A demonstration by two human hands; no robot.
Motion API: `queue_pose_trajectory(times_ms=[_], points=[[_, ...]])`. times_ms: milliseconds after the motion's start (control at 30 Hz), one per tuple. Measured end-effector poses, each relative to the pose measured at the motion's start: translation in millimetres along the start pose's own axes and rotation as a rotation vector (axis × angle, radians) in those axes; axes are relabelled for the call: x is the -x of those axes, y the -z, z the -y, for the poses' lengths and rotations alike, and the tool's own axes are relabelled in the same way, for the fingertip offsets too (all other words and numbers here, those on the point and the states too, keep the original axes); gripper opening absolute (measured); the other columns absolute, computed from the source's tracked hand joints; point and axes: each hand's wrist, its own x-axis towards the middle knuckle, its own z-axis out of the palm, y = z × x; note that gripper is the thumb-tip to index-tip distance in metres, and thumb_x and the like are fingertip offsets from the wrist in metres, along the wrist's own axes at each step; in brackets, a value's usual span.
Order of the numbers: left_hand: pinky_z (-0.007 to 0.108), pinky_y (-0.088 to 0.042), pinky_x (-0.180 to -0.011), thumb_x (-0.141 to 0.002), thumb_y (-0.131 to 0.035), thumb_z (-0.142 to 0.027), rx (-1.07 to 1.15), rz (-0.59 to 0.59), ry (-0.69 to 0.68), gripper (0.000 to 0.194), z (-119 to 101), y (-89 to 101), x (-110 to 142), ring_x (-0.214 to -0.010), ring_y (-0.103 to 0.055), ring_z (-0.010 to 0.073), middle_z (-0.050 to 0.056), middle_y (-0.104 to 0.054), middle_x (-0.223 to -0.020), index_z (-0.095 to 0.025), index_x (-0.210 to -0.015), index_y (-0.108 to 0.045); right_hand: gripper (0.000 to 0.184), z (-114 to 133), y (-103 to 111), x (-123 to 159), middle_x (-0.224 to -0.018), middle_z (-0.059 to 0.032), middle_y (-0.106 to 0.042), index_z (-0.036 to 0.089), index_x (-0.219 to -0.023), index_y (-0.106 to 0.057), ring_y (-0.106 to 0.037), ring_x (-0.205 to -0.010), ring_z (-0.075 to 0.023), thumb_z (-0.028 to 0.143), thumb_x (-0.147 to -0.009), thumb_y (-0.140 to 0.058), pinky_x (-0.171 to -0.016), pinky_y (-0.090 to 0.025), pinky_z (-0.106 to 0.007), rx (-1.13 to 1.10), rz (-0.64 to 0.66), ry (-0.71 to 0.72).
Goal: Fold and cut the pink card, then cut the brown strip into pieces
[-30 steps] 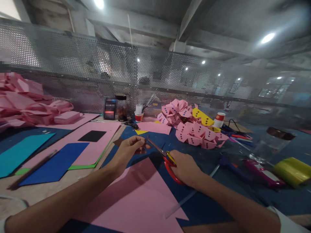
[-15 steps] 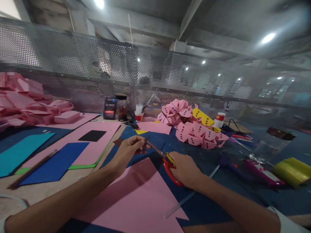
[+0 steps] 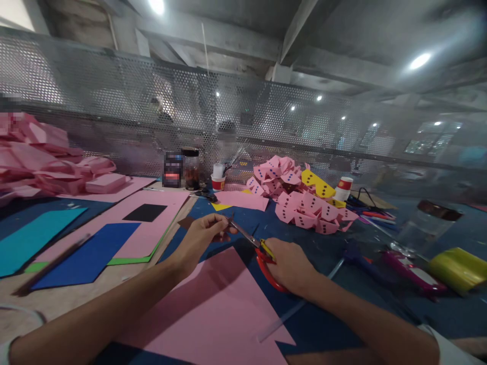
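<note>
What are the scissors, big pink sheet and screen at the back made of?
Scissors: blades shiny grey, so likely steel; handles smooth, red and yellow, probably plastic. Pink sheet: matte, thin, flat with crisp edges; probably card, though thin foam is possible. Screen: grey with rows of small holes; looks like perforated metal.

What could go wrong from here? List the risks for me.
The scissors in the right hand point at the left hand, their tips very close to it, so a slip might nick it. The right forearm crosses above the clear rod, so a careless sweep could knock it.
</note>
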Motion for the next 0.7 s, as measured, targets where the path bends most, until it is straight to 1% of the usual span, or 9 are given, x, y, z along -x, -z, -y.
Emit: queue_pose_trajectory(times_ms=[233,500,700], points=[[0.026,-0.045,-0.067,-0.080,-0.067,-0.041,-0.002,-0.010,0.013,0.024,-3.1,-0.8,1.2,-0.066,-0.057,0.0135,0.006,-0.072,-0.085,-0.017,-0.079,-0.062,0.021,0.4,0.0,-1.0,-0.088,-0.0034,-0.068,0.021,-0.092,-0.058,-0.062,-0.078,-0.0182,0.038,-0.090,-0.048,-0.058,-0.024,-0.028,0.017,-0.003,-0.008],[0.026,-0.046,-0.069,-0.081,-0.065,-0.042,-0.002,-0.007,0.006,0.024,-3.0,-1.4,2.1,-0.069,-0.059,0.0139,0.005,-0.072,-0.084,-0.018,-0.079,-0.061,0.019,1.1,1.8,-0.7,-0.088,-0.0033,-0.067,0.020,-0.093,-0.058,-0.061,-0.080,-0.0168,0.036,-0.090,-0.048,-0.059,-0.025,-0.027,0.009,0.024,-0.004],[0.028,-0.047,-0.070,-0.078,-0.067,-0.043,0.004,-0.019,0.026,0.026,-7.0,-3.0,2.5,-0.071,-0.061,0.0154,0.006,-0.073,-0.085,-0.017,-0.082,-0.062,0.016,-1.7,0.7,-2.6,-0.085,-0.0025,-0.067,0.020,-0.089,-0.058,-0.058,-0.072,-0.0151,0.033,-0.089,-0.049,-0.057,-0.023,-0.026,-0.025,0.046,-0.007]])
